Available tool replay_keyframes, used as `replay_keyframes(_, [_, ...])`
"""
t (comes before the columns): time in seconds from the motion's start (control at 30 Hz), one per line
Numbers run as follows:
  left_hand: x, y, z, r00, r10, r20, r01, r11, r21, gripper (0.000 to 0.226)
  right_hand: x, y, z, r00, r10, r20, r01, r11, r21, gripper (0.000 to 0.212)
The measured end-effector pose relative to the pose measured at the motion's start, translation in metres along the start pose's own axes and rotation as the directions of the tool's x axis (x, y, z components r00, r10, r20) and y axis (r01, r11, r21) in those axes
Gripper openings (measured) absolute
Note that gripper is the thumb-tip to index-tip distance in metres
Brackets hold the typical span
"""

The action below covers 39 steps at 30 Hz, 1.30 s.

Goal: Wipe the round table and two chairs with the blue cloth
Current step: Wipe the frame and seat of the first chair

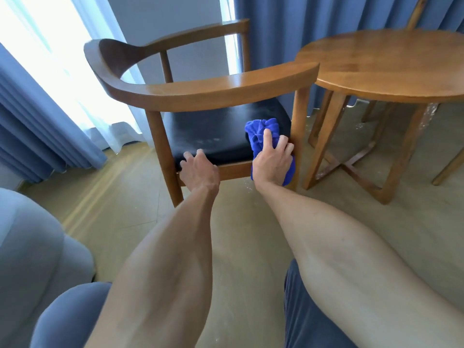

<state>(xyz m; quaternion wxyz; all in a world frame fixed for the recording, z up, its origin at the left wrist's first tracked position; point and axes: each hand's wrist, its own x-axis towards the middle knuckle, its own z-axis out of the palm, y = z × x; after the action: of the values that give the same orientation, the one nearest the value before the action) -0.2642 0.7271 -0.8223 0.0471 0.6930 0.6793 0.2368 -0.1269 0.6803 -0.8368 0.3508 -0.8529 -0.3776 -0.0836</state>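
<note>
Blue curtains (301, 28) hang across the back of the room, with bright window light coming through the sheer part on the left. The wooden floor (130, 197) runs under everything. To my right stands the round table (391, 64), its wooden top bare and shiny, its crossed legs showing beneath. A second chair (416, 13) shows only in part behind it, at the top right.

Just beside the table, its arm rail nearly touching the table's edge, is the chair (200, 89) I am working on, a wooden frame with a curved back rail and a black seat (226, 131). I see it from the side, looking under the near arm rail at the seat.

My right hand (272, 159) presses the blue cloth (261, 131) against the seat's near right corner, close to the front leg. My fingers (267, 138) are spread over the bunched cloth, holding it down, and part of the cloth hangs below the seat rail under my palm.

My left hand (198, 169) rests on the near edge of the seat, fingers curled loosely over it and holding nothing else.

At the bottom of the view are both my bare forearms and my blue shorts (313, 322)
</note>
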Motion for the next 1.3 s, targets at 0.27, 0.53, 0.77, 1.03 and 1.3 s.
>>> replay_keyframes(0.27, [0.036,0.004,0.000,0.973,0.172,-0.154,-0.188,0.978,-0.096,0.031,0.003,-0.013,0.020,0.992,0.073,-0.098,-0.079,0.995,-0.059,0.057])
replay_keyframes(0.53, [0.045,0.051,0.007,0.954,0.291,0.075,-0.276,0.946,-0.168,0.039,0.009,-0.006,0.011,0.996,0.015,-0.090,-0.024,0.994,-0.105,0.055])
replay_keyframes(0.77, [0.028,0.071,-0.044,0.882,0.108,0.459,-0.076,0.993,-0.087,0.033,0.005,-0.010,-0.064,0.942,0.148,0.301,-0.143,0.989,-0.040,0.063])
replay_keyframes(1.03, [-0.011,0.168,-0.143,0.457,-0.116,0.882,0.136,0.989,0.059,0.032,0.008,-0.013,-0.205,0.643,0.577,0.504,-0.690,0.722,0.055,0.053])
replay_keyframes(1.3, [-0.071,0.313,-0.211,0.125,-0.188,0.974,0.547,0.832,0.091,0.041,0.084,0.034,-0.359,0.330,0.774,0.540,-0.944,0.276,0.181,0.031])
